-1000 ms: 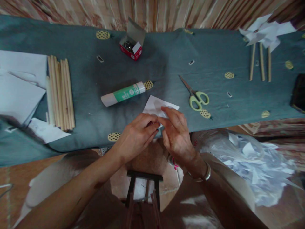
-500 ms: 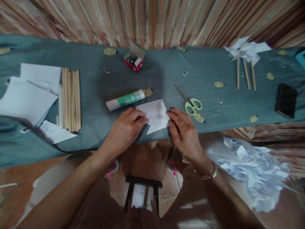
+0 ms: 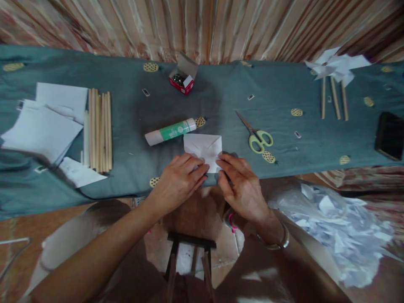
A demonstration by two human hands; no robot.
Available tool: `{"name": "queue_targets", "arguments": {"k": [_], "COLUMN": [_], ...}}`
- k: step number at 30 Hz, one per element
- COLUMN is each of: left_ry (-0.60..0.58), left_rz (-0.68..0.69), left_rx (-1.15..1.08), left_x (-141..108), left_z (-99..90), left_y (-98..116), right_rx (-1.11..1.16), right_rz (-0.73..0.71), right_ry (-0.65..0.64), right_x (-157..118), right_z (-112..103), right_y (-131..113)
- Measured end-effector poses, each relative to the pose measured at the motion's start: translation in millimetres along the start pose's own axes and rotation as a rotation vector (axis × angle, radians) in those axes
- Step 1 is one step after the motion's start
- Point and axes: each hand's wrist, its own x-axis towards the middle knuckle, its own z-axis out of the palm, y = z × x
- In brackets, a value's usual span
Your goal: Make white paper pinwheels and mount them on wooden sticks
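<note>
A folded white sheet of paper (image 3: 202, 147) lies at the table's near edge, with crease lines running across it. My left hand (image 3: 183, 179) is closed at its lower left part, fingertips pressing on the paper. On the right side, my right hand (image 3: 240, 181) grips the paper's edge between thumb and fingers. Just beyond the paper rests a glue stick (image 3: 172, 131) with a green label. Scissors (image 3: 255, 134) with light green handles lie to the right, blades pointing away from me.
Wooden sticks (image 3: 100, 130) and white paper sheets (image 3: 44, 130) lie at left. A small red box (image 3: 181, 82) stands open at the back. Paper pinwheels (image 3: 337, 67) and a black phone (image 3: 389, 135) are at right. A clear bag of paper scraps (image 3: 337, 231) sits below the table.
The paper has been turned so that its edges lie straighter, and it sits a little nearer me. My left hand has moved right along its near edge, closer to my right hand.
</note>
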Motion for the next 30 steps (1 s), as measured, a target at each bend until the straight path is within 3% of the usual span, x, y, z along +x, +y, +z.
{"name": "queue_targets", "arguments": {"k": [4,11,20,30], "left_ry": [0.001,0.021,0.05,0.03], "left_rz": [0.018,0.003,0.061,0.061], "left_rx": [0.027,0.024,-0.04,-0.037], "left_x": [1.6,1.2,-3.7,-3.6], "left_z": [0.4,-4.8,-6.3,-6.1], "left_y": [-0.3,3.6,7.1,7.9], "right_rx": [0.045,0.25,0.519,0.537], "right_rz": [0.029,0.091,0.186,0.194], "right_ry": [-0.009,-0.135,-0.128,-0.116], "right_x": [0.8,3.3,5.8,15.4], "right_z": [-3.4,-14.8,-8.1,-1.0], "right_y": [1.6,15.1,17.9,21.0]}}
